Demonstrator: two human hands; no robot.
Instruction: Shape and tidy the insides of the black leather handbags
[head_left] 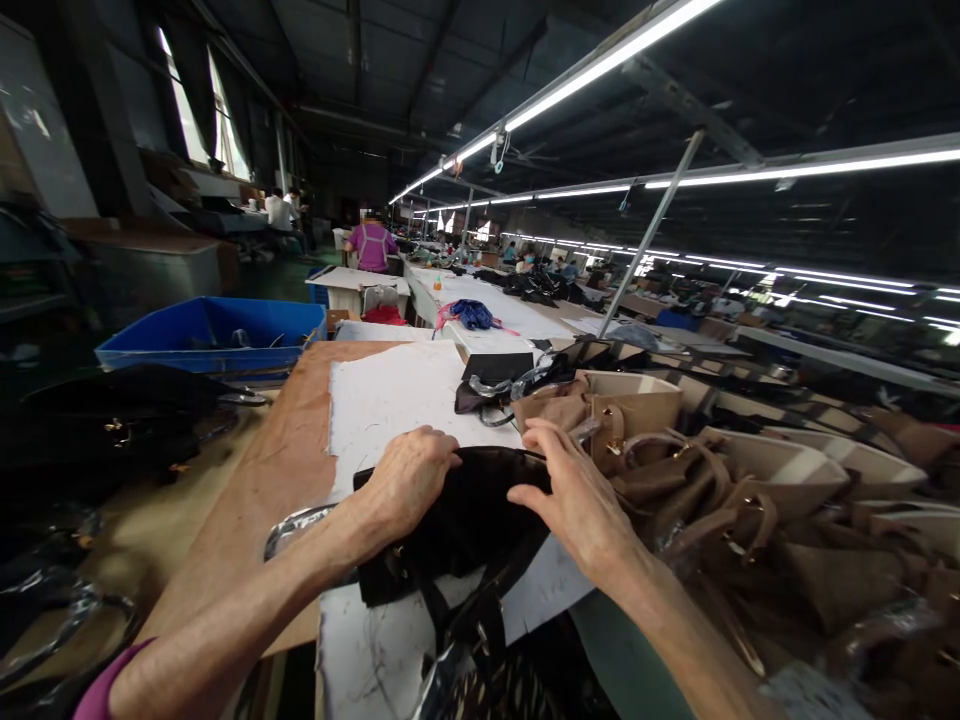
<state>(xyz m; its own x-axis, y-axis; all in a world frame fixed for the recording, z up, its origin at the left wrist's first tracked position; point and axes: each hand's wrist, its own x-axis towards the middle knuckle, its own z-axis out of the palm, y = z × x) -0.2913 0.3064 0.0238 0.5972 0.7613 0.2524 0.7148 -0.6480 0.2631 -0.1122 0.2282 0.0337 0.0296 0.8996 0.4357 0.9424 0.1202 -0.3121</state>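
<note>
Desk with brown board top, extending before me. At right, a heaped row of tan and brown fabric handbags, handles uppermost. Beyond the desk at left, a blue open-topped plastic bin. On the desk, a white flat sheet; over its near part, between my forearms, a black soft-sided handbag, its mouth gaping and a strap hanging toward me. My left hand is curled closed on the bag's upper left rim. My right hand, thumb spread from fingers, is half open at the upper right rim; whether it grips, I cannot tell.
</note>
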